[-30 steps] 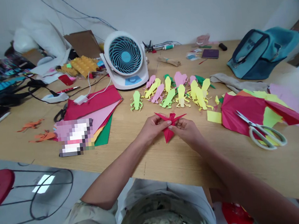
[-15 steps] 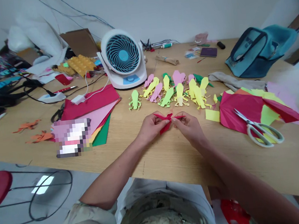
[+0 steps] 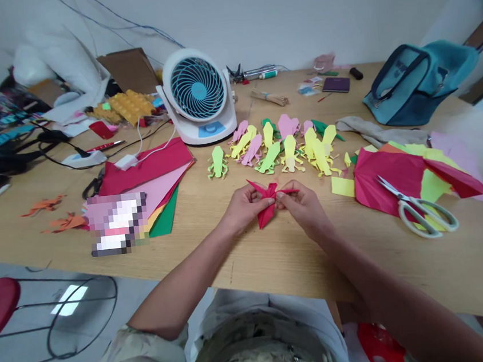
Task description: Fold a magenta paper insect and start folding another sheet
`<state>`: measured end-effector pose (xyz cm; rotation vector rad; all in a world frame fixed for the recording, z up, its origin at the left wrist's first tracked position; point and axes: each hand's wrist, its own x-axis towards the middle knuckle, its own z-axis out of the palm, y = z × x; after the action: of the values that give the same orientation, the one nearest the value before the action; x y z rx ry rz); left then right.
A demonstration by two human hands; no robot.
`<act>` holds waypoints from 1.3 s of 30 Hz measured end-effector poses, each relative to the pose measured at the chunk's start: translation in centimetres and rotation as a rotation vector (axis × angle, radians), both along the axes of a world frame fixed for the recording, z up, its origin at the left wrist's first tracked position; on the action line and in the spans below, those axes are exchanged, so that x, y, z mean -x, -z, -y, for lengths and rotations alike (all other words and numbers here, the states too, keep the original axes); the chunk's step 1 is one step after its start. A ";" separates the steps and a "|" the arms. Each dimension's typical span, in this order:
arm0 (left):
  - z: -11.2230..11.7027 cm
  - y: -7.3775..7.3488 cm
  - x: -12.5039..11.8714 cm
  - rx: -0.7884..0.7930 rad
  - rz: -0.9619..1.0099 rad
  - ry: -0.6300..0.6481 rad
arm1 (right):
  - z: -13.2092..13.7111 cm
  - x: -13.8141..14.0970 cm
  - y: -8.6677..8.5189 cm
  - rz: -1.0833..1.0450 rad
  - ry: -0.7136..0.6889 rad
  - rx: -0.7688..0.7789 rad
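L hand (image 3: pixel 244 208) & R hand (image 3: pixel 303 204) both pinch the red folded paper (image 3: pixel 265 219), thumbs & fingers clamped on it from either side, one pointed end twd the person; it's at or just over the wood table (image 3: pixel 267 264), can't tell which. White-handled scissors (image 3: pixel 429 216) lie partly on a red sheet (image 3: pixel 377 181), R side. Beyond hands: yellow, pink & green paper figures (image 3: pixel 290 155). Further back: wht fan (image 3: pixel 198 87) L of ctr, teal bag (image 3: pixel 425 84) far R.

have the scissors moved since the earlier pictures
No: the scissors hold their place against the teal bag; both appear slightly further left than at first because the view itself shifted.
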<state>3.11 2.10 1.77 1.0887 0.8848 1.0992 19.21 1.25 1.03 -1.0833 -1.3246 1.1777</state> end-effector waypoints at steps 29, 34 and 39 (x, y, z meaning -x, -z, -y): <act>-0.4 -0.4 1.1 -0.016 -0.174 0.026 | -0.5 -1.0 -1.1 0.071 -0.075 0.066; -0.1 -1.0 0.9 0.046 -0.098 0.062 | -0.9 -1.9 -1.3 0.074 -0.124 0.078; 0.2 -1.5 0.9 0.083 -0.028 0.097 | -1.3 -3.2 -1.0 -0.029 -0.296 0.164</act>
<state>2.22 1.87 3.27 1.0691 0.8830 0.9615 22.40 2.58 2.05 -1.0033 -1.4185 1.5369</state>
